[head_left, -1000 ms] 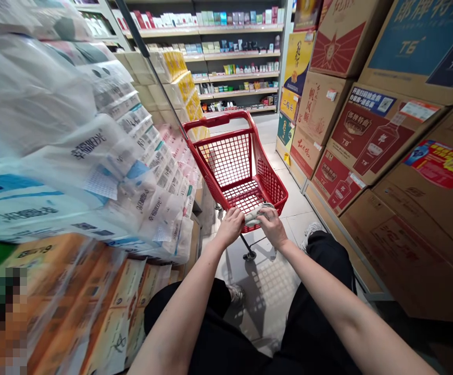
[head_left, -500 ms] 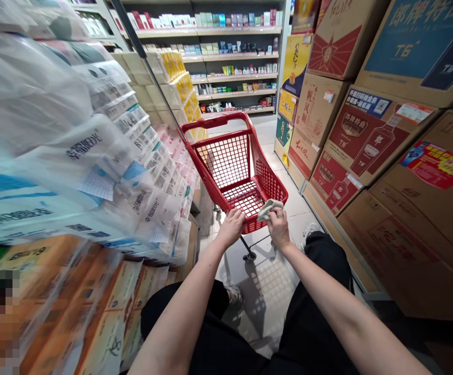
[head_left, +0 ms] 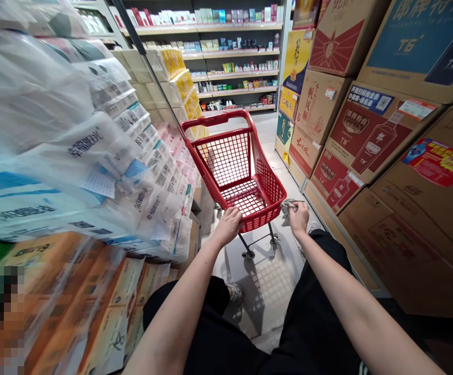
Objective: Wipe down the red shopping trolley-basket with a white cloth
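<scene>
A small red plastic shopping cart (head_left: 232, 156) stands in the aisle in front of me, its basket holding nothing. My left hand (head_left: 228, 225) is closed over the near rim of the basket. My right hand (head_left: 299, 215) grips a crumpled grey-white cloth (head_left: 286, 207) and presses it against the cart's near right corner. My legs in black trousers show below my arms.
Wrapped packs of tissue and paper goods (head_left: 93, 156) are stacked high on my left. Big cardboard liquor cartons (head_left: 370, 135) line the right side. Shelves of small goods (head_left: 234, 57) close the far end of the tiled aisle (head_left: 269, 281).
My right hand has slid the cloth rightward along the near rim, from its middle to the right corner. My left hand has stayed on the rim.
</scene>
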{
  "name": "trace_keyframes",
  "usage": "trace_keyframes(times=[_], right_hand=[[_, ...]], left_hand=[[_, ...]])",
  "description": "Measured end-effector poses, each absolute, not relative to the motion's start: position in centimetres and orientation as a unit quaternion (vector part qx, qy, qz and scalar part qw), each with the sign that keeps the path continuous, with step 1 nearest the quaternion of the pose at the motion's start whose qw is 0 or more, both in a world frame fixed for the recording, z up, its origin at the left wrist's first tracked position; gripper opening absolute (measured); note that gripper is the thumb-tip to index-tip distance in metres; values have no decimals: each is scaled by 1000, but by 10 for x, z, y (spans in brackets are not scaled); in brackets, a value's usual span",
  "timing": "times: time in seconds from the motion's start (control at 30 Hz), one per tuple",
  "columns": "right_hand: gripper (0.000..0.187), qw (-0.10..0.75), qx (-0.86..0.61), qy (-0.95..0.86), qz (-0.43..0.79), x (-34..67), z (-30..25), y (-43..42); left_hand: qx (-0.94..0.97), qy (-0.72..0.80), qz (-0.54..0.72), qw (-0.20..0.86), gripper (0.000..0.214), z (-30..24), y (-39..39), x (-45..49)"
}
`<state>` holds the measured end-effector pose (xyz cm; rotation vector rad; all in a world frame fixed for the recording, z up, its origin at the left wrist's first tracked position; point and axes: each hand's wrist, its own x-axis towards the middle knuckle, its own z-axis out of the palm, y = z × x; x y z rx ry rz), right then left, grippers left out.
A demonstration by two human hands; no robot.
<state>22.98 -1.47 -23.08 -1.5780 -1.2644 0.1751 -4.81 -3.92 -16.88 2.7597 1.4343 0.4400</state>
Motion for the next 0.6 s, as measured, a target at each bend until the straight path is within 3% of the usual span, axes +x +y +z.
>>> trace_keyframes(times=[0.27, 0.47, 0.6], right_hand=[[16, 518, -624, -569, 134, 193, -245, -32], [17, 438, -544, -677, 232, 145, -262, -65], [21, 445, -622, -583, 274, 153, -271, -72]], left_hand=[[864, 495, 92, 0, 18, -165, -29, -42], [861, 507, 38, 2, 18, -162, -20, -34], [866, 498, 45, 6, 19, -161, -20, -33]])
